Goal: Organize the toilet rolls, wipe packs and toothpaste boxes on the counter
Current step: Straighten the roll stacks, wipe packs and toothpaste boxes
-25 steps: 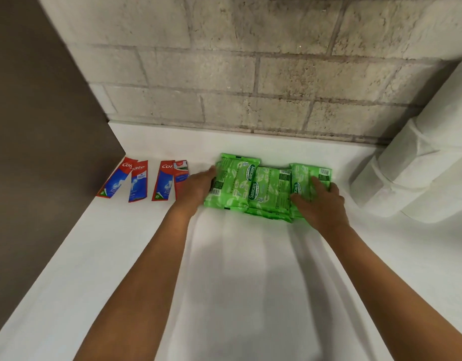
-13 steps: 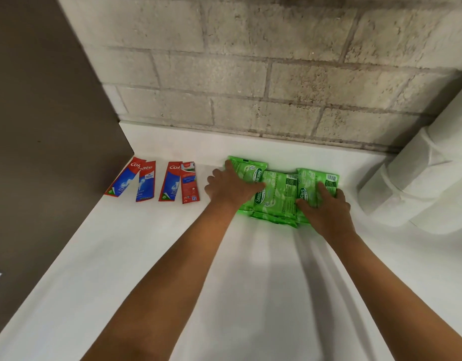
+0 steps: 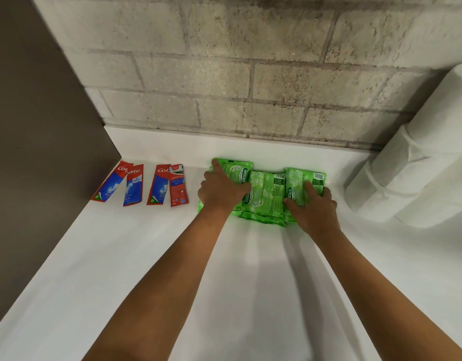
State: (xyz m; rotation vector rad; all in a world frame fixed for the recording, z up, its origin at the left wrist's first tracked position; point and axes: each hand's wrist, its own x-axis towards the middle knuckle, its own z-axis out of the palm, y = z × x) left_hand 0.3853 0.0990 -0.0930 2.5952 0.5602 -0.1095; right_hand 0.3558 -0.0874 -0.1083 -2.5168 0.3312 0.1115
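Under both our hands, on the white worktop [image 3: 250, 282], we are squaring up the green wipe packs [image 3: 266, 195]. Our left hand [image 3: 220, 190] and right hand [image 3: 313, 208] are pressing flat-fingered on the overlapping packs, long axes running away from us. Next, we judge, comes nudging edges flush.

On the counter [image 3: 120, 256], toothpaste boxes [image 3: 141, 184] lie mid-left, wipe packs [image 3: 266, 194] at centre (overlapping one another), and toilet rolls [image 3: 417, 178] stacked at the right edge.
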